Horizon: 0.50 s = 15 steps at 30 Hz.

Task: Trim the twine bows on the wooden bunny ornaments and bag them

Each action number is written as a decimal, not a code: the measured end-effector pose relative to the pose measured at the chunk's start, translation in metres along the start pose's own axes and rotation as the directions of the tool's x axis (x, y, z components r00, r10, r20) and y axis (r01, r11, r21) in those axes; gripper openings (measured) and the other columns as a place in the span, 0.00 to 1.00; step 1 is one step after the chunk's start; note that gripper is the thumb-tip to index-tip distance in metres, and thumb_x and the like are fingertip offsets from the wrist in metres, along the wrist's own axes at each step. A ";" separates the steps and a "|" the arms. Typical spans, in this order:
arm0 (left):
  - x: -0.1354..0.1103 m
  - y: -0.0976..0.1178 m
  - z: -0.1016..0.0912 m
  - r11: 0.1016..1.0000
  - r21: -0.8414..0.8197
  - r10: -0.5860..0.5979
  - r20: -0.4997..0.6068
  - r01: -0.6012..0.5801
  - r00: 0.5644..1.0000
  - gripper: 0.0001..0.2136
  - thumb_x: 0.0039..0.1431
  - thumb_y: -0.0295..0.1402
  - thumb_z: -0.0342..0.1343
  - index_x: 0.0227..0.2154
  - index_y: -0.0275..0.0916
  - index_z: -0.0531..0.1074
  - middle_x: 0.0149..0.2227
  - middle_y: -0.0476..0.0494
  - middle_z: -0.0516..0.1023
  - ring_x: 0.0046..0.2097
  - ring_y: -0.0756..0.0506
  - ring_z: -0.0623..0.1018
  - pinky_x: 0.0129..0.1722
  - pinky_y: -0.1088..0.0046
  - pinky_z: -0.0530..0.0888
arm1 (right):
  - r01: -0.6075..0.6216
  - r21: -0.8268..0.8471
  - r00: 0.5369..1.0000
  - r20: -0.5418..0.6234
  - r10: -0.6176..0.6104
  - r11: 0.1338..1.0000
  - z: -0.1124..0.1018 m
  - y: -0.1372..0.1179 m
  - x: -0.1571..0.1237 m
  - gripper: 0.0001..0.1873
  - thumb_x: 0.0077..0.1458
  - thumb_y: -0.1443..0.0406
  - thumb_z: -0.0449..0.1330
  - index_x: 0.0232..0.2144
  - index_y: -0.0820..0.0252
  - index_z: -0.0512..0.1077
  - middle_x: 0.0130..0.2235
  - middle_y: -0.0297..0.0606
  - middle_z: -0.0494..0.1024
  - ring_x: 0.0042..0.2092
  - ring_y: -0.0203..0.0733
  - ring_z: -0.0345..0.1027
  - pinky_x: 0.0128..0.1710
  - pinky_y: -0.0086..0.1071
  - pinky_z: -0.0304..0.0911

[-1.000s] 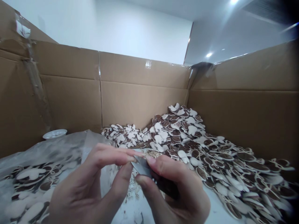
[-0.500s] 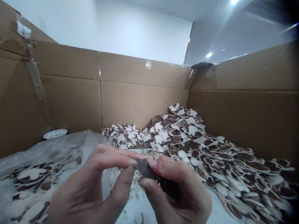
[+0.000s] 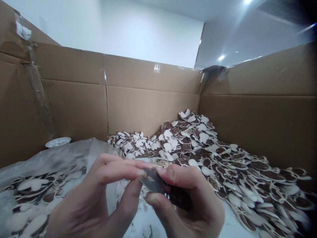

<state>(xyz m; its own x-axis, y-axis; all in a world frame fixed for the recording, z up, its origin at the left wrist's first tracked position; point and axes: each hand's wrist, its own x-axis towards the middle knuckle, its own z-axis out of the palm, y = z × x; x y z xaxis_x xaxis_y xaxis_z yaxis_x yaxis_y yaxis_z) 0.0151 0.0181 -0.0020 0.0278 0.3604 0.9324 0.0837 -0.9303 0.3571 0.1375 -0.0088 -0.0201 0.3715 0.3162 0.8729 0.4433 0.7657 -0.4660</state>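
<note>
Both my hands meet at the bottom middle, over a pale work surface point(image 3: 135, 228). Between them is what looks like a small knife point(image 3: 155, 184), with a flat grey blade that carries pale marks and a dark handle end. My right hand point(image 3: 195, 195) is closed round the handle, its thumb and forefinger at the blade. My left hand point(image 3: 99, 195) pinches the blade's left end between thumb and fingertips. Most of the handle is hidden in my right palm.
Brown and white bunny-shaped pieces with cord bows point(image 3: 188, 142) are heaped at the back and right. More lie left under clear plastic point(image 3: 74, 155), near a white dish point(image 3: 58, 142) of small white bits. Cord scraps point(image 3: 160, 163) lie behind my hands. Cardboard walls point(image 3: 151, 102) surround everything.
The knife has turned a little, so more of its flat grey face and the pale marks show. Both hands keep nearly the same place and hold.
</note>
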 end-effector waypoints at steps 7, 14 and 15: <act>-0.002 -0.001 0.006 1.000 -0.016 0.010 -0.032 -0.010 0.999 0.15 0.49 0.19 0.57 0.34 0.48 0.75 0.34 0.51 0.81 0.35 0.45 0.78 0.31 0.71 0.80 | -0.122 0.038 0.992 0.015 0.121 0.992 0.001 -0.008 -0.003 0.11 0.51 0.54 0.65 0.28 0.52 0.70 0.27 0.34 0.74 0.29 0.37 0.68 0.23 0.23 0.67; -0.002 0.000 0.009 0.999 -0.028 0.020 -0.030 -0.021 0.999 0.13 0.51 0.19 0.56 0.34 0.46 0.73 0.35 0.53 0.80 0.37 0.48 0.78 0.34 0.76 0.79 | -0.155 0.066 0.988 -0.012 0.156 0.986 0.003 -0.006 -0.004 0.10 0.51 0.55 0.65 0.29 0.52 0.71 0.27 0.33 0.73 0.29 0.36 0.68 0.27 0.24 0.69; -0.003 0.000 0.009 0.999 -0.028 0.014 -0.032 -0.015 0.999 0.13 0.51 0.19 0.56 0.33 0.46 0.73 0.35 0.53 0.80 0.36 0.49 0.77 0.34 0.77 0.79 | -0.157 0.072 0.987 -0.023 0.159 0.985 0.003 -0.006 -0.004 0.10 0.50 0.56 0.66 0.29 0.53 0.71 0.27 0.33 0.73 0.29 0.36 0.68 0.27 0.23 0.69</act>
<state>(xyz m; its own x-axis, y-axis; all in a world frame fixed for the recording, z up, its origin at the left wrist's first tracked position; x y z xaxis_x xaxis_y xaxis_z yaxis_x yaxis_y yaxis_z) 0.0243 0.0175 -0.0047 -0.0030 0.3446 0.9387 0.0552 -0.9373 0.3443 0.1309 -0.0130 -0.0207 0.4562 0.4206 0.7842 0.3199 0.7448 -0.5856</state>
